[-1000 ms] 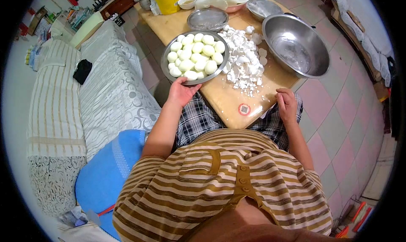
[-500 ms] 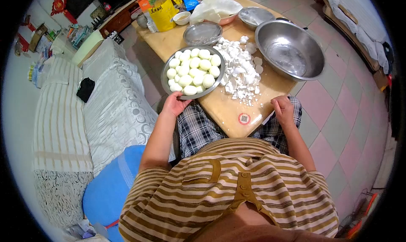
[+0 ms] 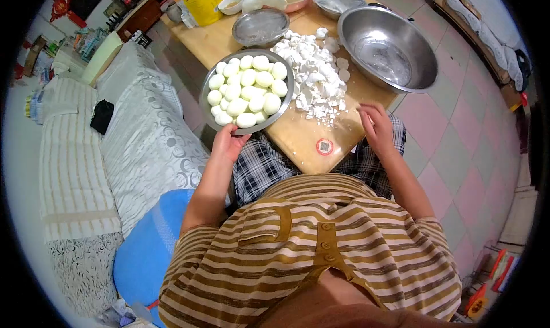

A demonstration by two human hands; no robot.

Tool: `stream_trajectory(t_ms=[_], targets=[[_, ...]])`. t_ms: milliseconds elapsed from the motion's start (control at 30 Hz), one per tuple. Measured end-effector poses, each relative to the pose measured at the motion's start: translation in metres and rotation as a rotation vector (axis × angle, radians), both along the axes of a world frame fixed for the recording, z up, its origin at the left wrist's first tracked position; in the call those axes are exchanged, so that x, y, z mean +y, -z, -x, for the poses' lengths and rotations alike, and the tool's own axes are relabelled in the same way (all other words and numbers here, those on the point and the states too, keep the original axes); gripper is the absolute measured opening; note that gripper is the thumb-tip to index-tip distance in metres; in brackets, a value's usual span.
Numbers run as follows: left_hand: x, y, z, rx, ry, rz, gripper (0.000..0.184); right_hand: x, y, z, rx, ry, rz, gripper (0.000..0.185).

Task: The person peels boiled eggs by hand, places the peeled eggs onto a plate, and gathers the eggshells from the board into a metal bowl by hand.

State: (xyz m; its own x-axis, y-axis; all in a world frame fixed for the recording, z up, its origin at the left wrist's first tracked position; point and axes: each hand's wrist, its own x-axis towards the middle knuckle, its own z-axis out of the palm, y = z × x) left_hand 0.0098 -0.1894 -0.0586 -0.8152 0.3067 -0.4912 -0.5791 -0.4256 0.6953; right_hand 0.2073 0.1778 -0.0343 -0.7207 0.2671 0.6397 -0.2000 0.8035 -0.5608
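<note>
My left hand (image 3: 230,143) grips the near rim of a round metal bowl (image 3: 289,93), its thumb and fingers closed on the edge. Peeled eggs (image 3: 247,93) fill the bowl, which sits at the table's left edge. To its right lies a heap of white eggshell pieces (image 3: 318,79), with small crumbs spread on its near side. My right hand (image 3: 375,124) hovers by the table's right edge, fingers apart and nothing held, a little to the right of the crumbs.
A large, tilted-looking metal basin (image 3: 389,53) stands at the table's right edge. Behind the shells are a shallow metal dish (image 3: 260,27), another metal bowl (image 3: 339,1), a white bowl (image 3: 231,5) and a yellow bag (image 3: 203,4). A covered sofa (image 3: 143,116) stands left.
My right hand has lifted and its fingers have spread toward the table edge. My left hand still holds the egg bowl, and the view has shifted slightly.
</note>
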Motion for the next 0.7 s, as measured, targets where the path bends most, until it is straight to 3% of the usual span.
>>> stream_trajectory(t_ms=[167, 233, 333, 433, 467, 567, 700], targets=[[0.007, -0.004, -0.003, -0.005, -0.006, -0.046, 0.041, -0.013, -0.053, 0.118, -0.023, -0.103, 0.185, 0.029], [0.014, -0.008, -0.006, 0.015, -0.045, -0.075, 0.042, -0.006, -0.051, 0.185, -0.186, -0.179, 0.682, 0.043], [0.019, -0.011, -0.01, 0.012, -0.055, -0.097, 0.043, 0.0, -0.055, 0.26, -0.406, -0.125, 0.773, 0.055], [0.023, -0.014, -0.016, 0.004, -0.093, -0.103, 0.047, -0.005, -0.052, 0.313, -0.564, -0.099, 0.963, 0.051], [0.025, -0.015, -0.017, 0.017, -0.103, -0.097, 0.048, 0.0, -0.045, 0.33, -0.572, -0.099, 0.953, 0.051], [0.028, -0.018, -0.019, -0.023, -0.111, -0.095, 0.049, 0.016, -0.016, 0.374, -0.702, -0.105, 0.851, 0.027], [0.025, -0.019, -0.018, -0.059, -0.094, -0.106, 0.049, 0.025, 0.006, 0.411, -0.702, -0.05, 0.912, 0.021]])
